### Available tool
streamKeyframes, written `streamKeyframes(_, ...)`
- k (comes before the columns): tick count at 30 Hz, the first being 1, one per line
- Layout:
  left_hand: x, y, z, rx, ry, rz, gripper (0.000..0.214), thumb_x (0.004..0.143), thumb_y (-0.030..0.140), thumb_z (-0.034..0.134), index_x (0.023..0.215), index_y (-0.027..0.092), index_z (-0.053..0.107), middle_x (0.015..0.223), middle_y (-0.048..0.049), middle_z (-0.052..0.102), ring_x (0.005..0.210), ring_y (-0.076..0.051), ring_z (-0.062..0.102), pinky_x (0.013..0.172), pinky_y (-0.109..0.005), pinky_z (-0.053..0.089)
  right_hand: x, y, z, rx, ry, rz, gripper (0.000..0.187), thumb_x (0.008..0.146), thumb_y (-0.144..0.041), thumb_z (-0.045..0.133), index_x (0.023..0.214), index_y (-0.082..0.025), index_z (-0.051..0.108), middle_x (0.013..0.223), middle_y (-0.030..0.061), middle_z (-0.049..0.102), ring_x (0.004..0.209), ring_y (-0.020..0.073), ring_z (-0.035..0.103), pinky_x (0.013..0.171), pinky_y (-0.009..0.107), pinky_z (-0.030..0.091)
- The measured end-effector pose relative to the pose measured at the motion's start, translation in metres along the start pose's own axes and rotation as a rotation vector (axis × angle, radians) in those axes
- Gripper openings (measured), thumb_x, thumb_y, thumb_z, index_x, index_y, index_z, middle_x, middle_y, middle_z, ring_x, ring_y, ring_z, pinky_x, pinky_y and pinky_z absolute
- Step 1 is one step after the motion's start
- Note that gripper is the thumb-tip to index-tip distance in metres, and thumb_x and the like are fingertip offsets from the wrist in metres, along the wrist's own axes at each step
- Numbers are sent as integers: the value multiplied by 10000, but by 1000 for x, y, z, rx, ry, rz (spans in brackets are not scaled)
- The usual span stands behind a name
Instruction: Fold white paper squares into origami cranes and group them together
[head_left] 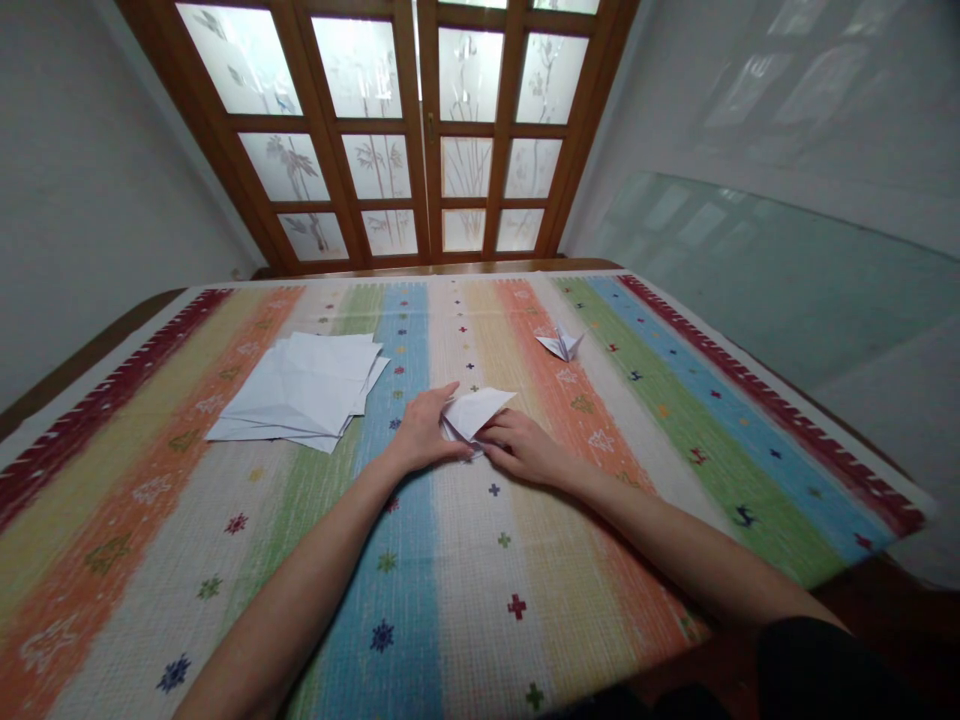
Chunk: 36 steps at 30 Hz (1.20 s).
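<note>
Okay, folded paper between left hand at its eight o'clock and right hand at its four, both touching it, neither clearly nearer. Left thumb and fingers hold its side, right fingers grip lower edge. Long axis roughly two-to-eight o'clock. No readable brands, labels, writing.

Folded paper: plain white, small, several layers. Broad upper flap pale and smooth, sharp corner pointing right and slightly away from person. Lower layers show in part beneath flap; near edge partly hidden by fingers. Held between left hand and right hand, over striped tablecloth's pale middle band.
</note>
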<state>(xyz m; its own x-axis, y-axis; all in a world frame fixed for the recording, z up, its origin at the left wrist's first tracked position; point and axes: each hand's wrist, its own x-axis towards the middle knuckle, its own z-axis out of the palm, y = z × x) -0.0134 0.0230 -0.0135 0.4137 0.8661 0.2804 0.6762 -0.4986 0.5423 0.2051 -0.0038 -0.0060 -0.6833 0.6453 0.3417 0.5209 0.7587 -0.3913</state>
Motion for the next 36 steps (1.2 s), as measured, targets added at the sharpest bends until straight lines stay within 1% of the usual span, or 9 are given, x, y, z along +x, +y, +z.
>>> streamKeyframes(5, 1, -3, 1, -111, -11, 17, 1081, 495, 418, 881, 1408, 152, 367, 1294, -170, 586, 1175, -312, 570, 1023, -481, 405, 3, 2, 1, -22, -35, 84, 415, 757, -156, 560, 1167, -107, 599, 1211, 192, 590, 1078, 296, 562, 899, 454, 490)
streamKeyframes(11, 1, -5, 1, -141, 3, 16, 1080, 492, 419, 882, 1413, 183, 369, 1337, -171, 555, 1209, -324, 547, 1032, -494, 397, 14, 2, -3, 40, -70, 49, 689, 737, -176, 569, 1403, -157, 394, 1510, 184, 325, 1274, 317, 454, 1011, 470, 431)
streamKeyframes(18, 3, 1, -1, -134, 6, -35, 924, 609, 383, 821, 1403, 183, 393, 1191, -119, 636, 1112, -285, 594, 995, -461, 416, 15, 4, -5, 80, -105, 110, 474, 828, -290, 604, 1281, -176, 520, 1234, 152, 592, 1049, 281, 591, 877, 435, 497)
streamKeyframes(21, 6, 7, 0, -105, 43, -100, 864, 649, 390, 790, 1395, 189, 405, 1150, -100, 647, 1068, -269, 607, 971, -439, 429, 12, 3, -8, 138, -68, 120, 465, 826, -270, 612, 1275, -196, 516, 1246, 131, 587, 1026, 251, 602, 862, 401, 508)
streamKeyframes(25, 9, 12, 3, 25, 91, -212, 778, 705, 400, 743, 1370, 136, 439, 1097, -117, 666, 1034, -287, 610, 942, -448, 436, 9, 6, -9, 131, -47, 120, 589, 796, -222, 631, 1355, -200, 446, 1374, 146, 514, 1187, 269, 545, 986, 450, 460)
streamKeyframes(28, 9, 14, 6, 121, 109, -235, 730, 729, 418, 719, 1354, 143, 460, 1090, -125, 672, 1052, -314, 595, 942, -480, 427, 7, 8, -7, 91, -34, 131, 570, 817, -230, 632, 1359, -210, 456, 1410, 151, 485, 1267, 272, 497, 1049, 480, 414)
streamKeyframes(31, 6, 15, 6, 157, 157, -141, 774, 718, 436, 732, 1376, 161, 433, 1223, -163, 615, 1127, -337, 559, 962, -498, 416, 6, 7, -5, 97, -21, 116, 438, 883, -232, 578, 1316, -224, 508, 1350, 127, 541, 1227, 243, 532, 1031, 456, 436)
streamKeyframes(34, 3, 19, -4, 187, 180, 134, 759, 721, 434, 748, 1380, 223, 436, 1460, -175, 418, 1326, -355, 402, 1059, -519, 342, 6, 4, -4, 103, -25, 75, 305, 951, -240, 493, 1244, -212, 573, 1247, 111, 608, 1142, 217, 576, 976, 415, 472)
streamKeyframes(36, 3, 24, -16, 252, 50, 362, 565, 769, 344, 725, 1296, 322, 523, 1526, -94, 350, 1411, -334, 288, 1130, -544, 242, 5, 2, -3, 70, -42, 35, 276, 964, -256, 476, 1202, -202, 605, 1208, 108, 627, 1116, 220, 578, 963, 418, 472)
